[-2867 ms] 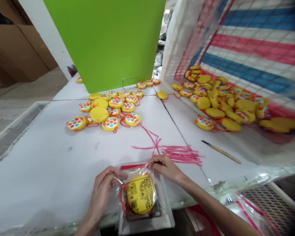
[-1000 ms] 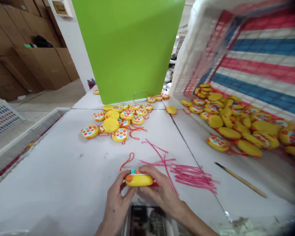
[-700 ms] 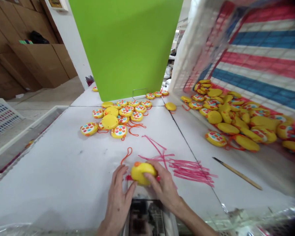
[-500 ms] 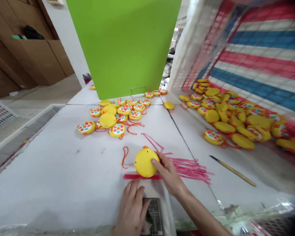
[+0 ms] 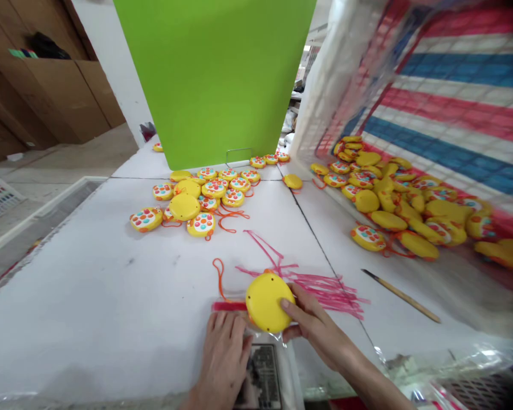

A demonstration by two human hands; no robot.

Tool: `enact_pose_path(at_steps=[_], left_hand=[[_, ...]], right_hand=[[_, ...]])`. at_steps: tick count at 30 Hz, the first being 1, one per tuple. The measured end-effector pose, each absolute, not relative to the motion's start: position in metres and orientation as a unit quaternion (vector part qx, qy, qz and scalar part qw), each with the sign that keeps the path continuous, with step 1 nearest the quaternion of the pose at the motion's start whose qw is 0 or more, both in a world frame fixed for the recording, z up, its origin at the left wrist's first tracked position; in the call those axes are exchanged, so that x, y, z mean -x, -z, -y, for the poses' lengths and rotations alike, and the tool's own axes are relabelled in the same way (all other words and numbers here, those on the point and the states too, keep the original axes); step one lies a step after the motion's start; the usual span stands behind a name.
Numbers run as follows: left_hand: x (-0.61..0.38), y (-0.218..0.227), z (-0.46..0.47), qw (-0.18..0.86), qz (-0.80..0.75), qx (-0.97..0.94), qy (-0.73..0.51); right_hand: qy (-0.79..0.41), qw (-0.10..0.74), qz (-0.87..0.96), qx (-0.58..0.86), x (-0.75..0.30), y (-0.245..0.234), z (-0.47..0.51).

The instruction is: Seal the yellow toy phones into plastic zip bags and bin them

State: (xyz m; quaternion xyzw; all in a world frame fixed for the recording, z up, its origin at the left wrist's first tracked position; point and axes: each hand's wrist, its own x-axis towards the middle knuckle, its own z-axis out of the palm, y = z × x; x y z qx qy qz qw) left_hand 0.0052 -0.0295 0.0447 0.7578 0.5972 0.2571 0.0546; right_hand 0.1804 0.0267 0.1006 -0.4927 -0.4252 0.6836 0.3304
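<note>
My right hand (image 5: 310, 319) grips a round yellow toy (image 5: 268, 302), thumb across its plain back, which shows small dark holes. An orange cord loop (image 5: 219, 276) trails from the toy's left side onto the table. Under the toy lies a clear plastic bag (image 5: 288, 364) with a red strip (image 5: 228, 306) along its far edge. A dark printed panel (image 5: 263, 373) shows at the bag's near part. My left hand (image 5: 224, 347) rests on the bag's left side just below the red strip, fingers together and closed at its edge. The toy covers part of the bag's mouth.
Pink ribbon strips (image 5: 325, 290) lie beyond my right hand, with a wooden-handled pointed tool (image 5: 402, 296) further right. Several similar toys (image 5: 200, 225) with coloured buttons form a heap ahead. More toys (image 5: 385, 199) fill the striped enclosure at right. A green board (image 5: 218, 80) stands behind.
My right hand has brought the toy nearer to me and slightly right, over the bag's mouth. The cord loop has trailed along. My left hand stays at the bag's edge.
</note>
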Motion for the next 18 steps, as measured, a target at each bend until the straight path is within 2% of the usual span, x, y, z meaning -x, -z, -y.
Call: enact_pose_path(at_steps=[4,7,9,11,14,18], left_hand=[[0.002,-0.04,0.029,0.106,-0.62,-0.719,-0.295],[0.005,-0.04,0.026,0.114,-0.587,-0.744,-0.299],[0.006,-0.043,0.025,0.122,-0.567,-0.759,-0.294],[0.005,-0.046,0.025,0.114,-0.554,-0.772,-0.291],[0.004,-0.048,0.025,0.063,-0.535,-0.786,-0.303],[0.005,-0.051,0.026,0.003,-0.518,-0.789,-0.33]], right_hand=[[-0.651,0.231,0.51,0.513,-0.203,-0.103,-0.019],[-0.701,0.192,0.515,0.454,-0.211,-0.11,-0.013],[-0.754,0.201,0.476,0.407,-0.208,-0.114,-0.011],[-0.769,0.252,0.436,0.393,-0.2,-0.116,-0.012],[-0.701,0.327,0.467,0.428,-0.18,-0.112,-0.016],[-0.534,0.259,0.663,0.456,-0.161,-0.105,-0.02]])
